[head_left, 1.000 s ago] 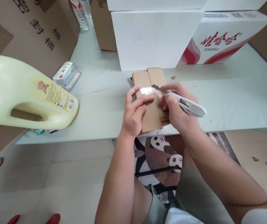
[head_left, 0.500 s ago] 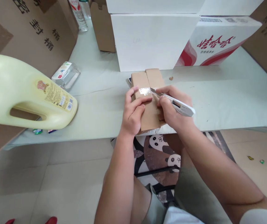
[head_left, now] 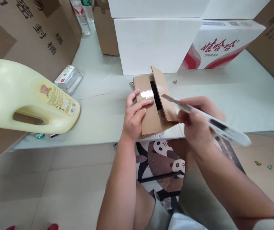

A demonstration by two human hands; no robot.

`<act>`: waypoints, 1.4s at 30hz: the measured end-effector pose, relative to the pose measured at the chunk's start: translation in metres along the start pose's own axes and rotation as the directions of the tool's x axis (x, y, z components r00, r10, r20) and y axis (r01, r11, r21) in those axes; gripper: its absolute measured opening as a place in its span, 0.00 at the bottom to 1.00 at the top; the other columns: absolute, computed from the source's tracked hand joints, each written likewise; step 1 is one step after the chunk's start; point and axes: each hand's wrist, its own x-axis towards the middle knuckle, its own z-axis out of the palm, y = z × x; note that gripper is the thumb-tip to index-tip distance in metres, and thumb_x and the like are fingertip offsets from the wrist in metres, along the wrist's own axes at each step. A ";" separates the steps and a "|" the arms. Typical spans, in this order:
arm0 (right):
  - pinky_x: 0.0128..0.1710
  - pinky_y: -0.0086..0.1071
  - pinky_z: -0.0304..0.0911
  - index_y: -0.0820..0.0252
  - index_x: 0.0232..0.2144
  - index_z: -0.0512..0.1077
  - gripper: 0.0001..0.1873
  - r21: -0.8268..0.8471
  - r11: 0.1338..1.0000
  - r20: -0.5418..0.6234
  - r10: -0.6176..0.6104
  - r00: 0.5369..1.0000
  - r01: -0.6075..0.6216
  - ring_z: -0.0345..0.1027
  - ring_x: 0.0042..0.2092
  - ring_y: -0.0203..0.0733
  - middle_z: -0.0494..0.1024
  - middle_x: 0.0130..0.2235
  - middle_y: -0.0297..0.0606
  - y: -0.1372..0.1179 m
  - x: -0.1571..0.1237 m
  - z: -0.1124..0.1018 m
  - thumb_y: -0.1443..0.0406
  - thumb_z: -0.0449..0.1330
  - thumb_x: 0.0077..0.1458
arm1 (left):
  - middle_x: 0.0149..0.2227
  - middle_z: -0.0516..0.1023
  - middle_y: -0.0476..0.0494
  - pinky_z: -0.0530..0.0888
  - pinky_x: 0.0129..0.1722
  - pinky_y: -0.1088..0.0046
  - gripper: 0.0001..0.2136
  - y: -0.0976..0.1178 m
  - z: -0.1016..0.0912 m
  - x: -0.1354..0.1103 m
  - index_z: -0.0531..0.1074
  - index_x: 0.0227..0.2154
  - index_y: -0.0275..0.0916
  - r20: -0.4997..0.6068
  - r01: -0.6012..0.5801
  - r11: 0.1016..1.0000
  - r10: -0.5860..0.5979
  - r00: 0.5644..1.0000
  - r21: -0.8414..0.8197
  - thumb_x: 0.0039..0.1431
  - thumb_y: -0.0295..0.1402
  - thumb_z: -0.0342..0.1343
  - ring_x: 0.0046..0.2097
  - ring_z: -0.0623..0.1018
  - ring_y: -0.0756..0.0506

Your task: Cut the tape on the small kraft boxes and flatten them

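Note:
A small brown cardboard box (head_left: 148, 118) lies near the table's front edge, a strip of clear tape (head_left: 147, 94) on its left flap. Its right flap (head_left: 167, 99) is raised, and a dark gap shows beneath. My left hand (head_left: 135, 115) grips the box's left side, thumb and fingers on the top. In my right hand (head_left: 196, 121), slightly blurred, is a white utility knife (head_left: 223, 127) with its blade out, pointing left over the raised flap. Part of a dark-edged flat object peeks out behind the box's upper left corner.
A large yellow jug (head_left: 31, 95) lies at the left beside a clear plastic container (head_left: 69, 79). White cartons (head_left: 156, 44) stand behind the box, with a red-lettered carton (head_left: 223, 44) to their right. Water bottles (head_left: 81, 19) and big cardboard boxes (head_left: 43, 38) are at the back left.
The box's right flap has lifted and a dark gap has opened. My right hand has pulled the knife right and away from the seam. My left hand stays on the box.

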 end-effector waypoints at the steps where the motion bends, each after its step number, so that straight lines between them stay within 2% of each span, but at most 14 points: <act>1: 0.23 0.33 0.61 0.53 0.40 0.78 0.13 -0.014 0.999 -0.054 -0.034 0.998 0.033 0.66 0.22 0.37 0.74 0.24 0.29 0.002 -0.004 -0.008 0.56 0.56 0.64 | 0.68 0.65 0.45 0.63 0.73 0.50 0.13 0.001 -0.003 0.000 0.85 0.44 0.47 0.001 0.014 1.000 -0.014 1.000 -0.005 0.65 0.36 0.55 0.72 0.63 0.32; 3: 0.24 0.34 0.64 0.52 0.45 0.76 0.15 -0.129 0.991 -0.090 -0.058 0.994 0.046 0.68 0.23 0.38 0.77 0.27 0.30 0.014 -0.011 -0.025 0.53 0.56 0.65 | 0.68 0.66 0.46 0.63 0.73 0.50 0.13 0.003 -0.009 0.000 0.85 0.43 0.47 0.000 0.046 0.999 -0.046 0.999 -0.018 0.64 0.33 0.55 0.73 0.63 0.33; 6: 0.36 0.42 0.73 0.53 0.54 0.73 0.20 -0.472 0.880 0.113 0.116 0.987 -0.049 0.77 0.35 0.46 0.81 0.37 0.39 0.050 -0.021 -0.053 0.54 0.58 0.63 | 0.69 0.67 0.47 0.62 0.74 0.50 0.14 0.005 -0.017 0.000 0.85 0.42 0.47 -0.017 0.089 0.996 -0.090 0.996 -0.031 0.61 0.30 0.55 0.73 0.63 0.33; 9: 0.43 0.51 0.74 0.58 0.65 0.66 0.35 -0.726 0.681 0.268 0.415 0.870 -0.101 0.78 0.47 0.59 0.78 0.52 0.53 0.088 -0.028 -0.076 0.53 0.59 0.58 | 0.69 0.67 0.47 0.62 0.74 0.49 0.13 0.007 -0.023 0.002 0.84 0.40 0.46 -0.032 0.141 0.989 -0.142 0.989 -0.039 0.59 0.30 0.55 0.74 0.62 0.32; 11: 0.47 0.55 0.74 0.62 0.70 0.59 0.43 -0.802 0.579 0.255 0.555 0.792 -0.147 0.75 0.52 0.65 0.73 0.58 0.59 0.104 -0.030 -0.086 0.53 0.59 0.57 | 0.69 0.67 0.47 0.63 0.73 0.50 0.13 0.008 -0.028 0.003 0.84 0.39 0.45 -0.039 0.185 0.981 -0.188 0.981 -0.063 0.57 0.29 0.56 0.74 0.61 0.32; 14: 0.54 0.59 0.71 0.69 0.73 0.51 0.54 -0.843 0.498 0.218 0.661 0.718 -0.202 0.70 0.60 0.73 0.70 0.61 0.64 0.112 -0.030 -0.095 0.50 0.62 0.53 | 0.69 0.69 0.48 0.64 0.73 0.50 0.12 0.009 -0.035 0.005 0.83 0.37 0.45 -0.066 0.233 0.966 -0.241 0.968 -0.108 0.53 0.29 0.57 0.74 0.62 0.32; 18: 0.62 0.62 0.67 0.67 0.75 0.46 0.61 -0.817 0.543 0.279 0.667 0.691 -0.194 0.63 0.68 0.74 0.65 0.68 0.65 0.111 -0.031 -0.100 0.45 0.65 0.50 | 0.64 0.76 0.48 0.69 0.69 0.53 0.10 0.008 -0.039 0.003 0.79 0.37 0.44 -0.168 0.321 0.927 -0.354 0.920 -0.195 0.51 0.30 0.58 0.69 0.70 0.34; 22: 0.68 0.67 0.58 0.60 0.69 0.63 0.46 -0.783 0.598 0.287 0.592 0.753 -0.171 0.54 0.73 0.75 0.57 0.73 0.62 0.107 -0.037 -0.095 0.44 0.62 0.55 | 0.57 0.81 0.43 0.77 0.59 0.56 0.12 0.008 -0.036 -0.002 0.78 0.40 0.44 -0.181 0.464 0.839 -0.522 0.834 -0.283 0.60 0.41 0.54 0.64 0.76 0.36; 25: 0.71 0.66 0.54 0.56 0.62 0.73 0.33 -0.632 0.765 0.413 0.469 0.781 -0.125 0.58 0.72 0.69 0.65 0.70 0.55 0.098 -0.042 -0.078 0.46 0.59 0.60 | 0.56 0.82 0.41 0.76 0.58 0.59 0.16 0.010 -0.036 -0.004 0.79 0.41 0.43 -0.210 0.420 0.881 -0.463 0.861 -0.218 0.60 0.49 0.56 0.64 0.76 0.36; 29: 0.71 0.64 0.55 0.53 0.66 0.65 0.34 -0.343 0.924 0.485 0.331 0.810 -0.172 0.60 0.71 0.62 0.70 0.67 0.51 0.084 -0.040 -0.047 0.50 0.60 0.62 | 0.50 0.84 0.41 0.79 0.51 0.62 0.15 0.010 -0.036 -0.003 0.77 0.41 0.42 -0.248 0.358 0.921 -0.387 0.888 -0.156 0.52 0.40 0.65 0.52 0.82 0.39; 31: 0.72 0.63 0.55 0.53 0.67 0.61 0.35 -0.228 0.939 0.472 0.336 0.815 -0.256 0.59 0.72 0.61 0.69 0.68 0.51 0.081 -0.036 -0.033 0.51 0.60 0.62 | 0.46 0.84 0.42 0.80 0.50 0.62 0.13 0.009 -0.035 -0.002 0.75 0.42 0.42 -0.243 0.345 0.923 -0.379 0.893 -0.170 0.53 0.38 0.63 0.49 0.82 0.40; 35: 0.68 0.60 0.62 0.56 0.64 0.60 0.32 -0.053 0.925 0.469 0.355 0.809 -0.375 0.67 0.67 0.58 0.70 0.66 0.53 0.083 -0.028 -0.014 0.52 0.59 0.63 | 0.41 0.83 0.45 0.79 0.47 0.65 0.13 0.005 -0.033 -0.003 0.71 0.45 0.44 -0.208 0.371 0.903 -0.414 0.886 -0.215 0.57 0.36 0.57 0.48 0.83 0.42; 38: 0.68 0.58 0.64 0.54 0.62 0.61 0.30 0.015 0.918 0.443 0.349 0.826 -0.395 0.68 0.67 0.57 0.73 0.64 0.52 0.088 -0.024 -0.006 0.52 0.59 0.62 | 0.44 0.83 0.45 0.79 0.45 0.66 0.16 0.004 -0.031 -0.004 0.66 0.47 0.45 -0.183 0.397 0.883 -0.446 0.876 -0.252 0.57 0.38 0.59 0.48 0.83 0.42; 42: 0.67 0.58 0.66 0.51 0.56 0.65 0.26 0.003 0.873 0.403 0.446 0.799 -0.488 0.69 0.66 0.56 0.76 0.61 0.47 0.096 -0.022 -0.003 0.52 0.60 0.58 | 0.49 0.83 0.40 0.80 0.49 0.60 0.23 0.004 -0.028 -0.006 0.61 0.52 0.45 -0.055 0.373 0.896 -0.397 0.916 -0.242 0.58 0.44 0.62 0.51 0.84 0.38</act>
